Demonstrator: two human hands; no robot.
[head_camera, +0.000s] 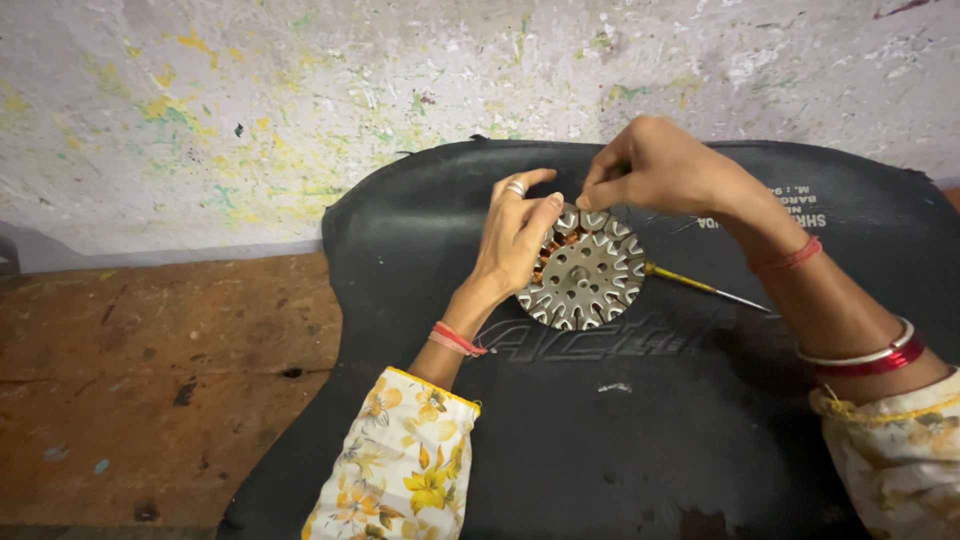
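Both hands (520, 235) (650, 165) pinch stator (590, 275) rim; mat (620, 440) open around.

Frame centre: round grey metal motor stator with copper windings (585, 272) on black rubber mat (650, 420). Left hand (520, 235) grips its left edge; right hand (650, 165) pinches top rim. Yellow-handled screwdriver (700, 285) just right.

We saw the stator (583, 271), a round silvery disc of slotted teeth with copper windings showing at its upper left, lying flat on the black mat (620, 420), held at its top edge.
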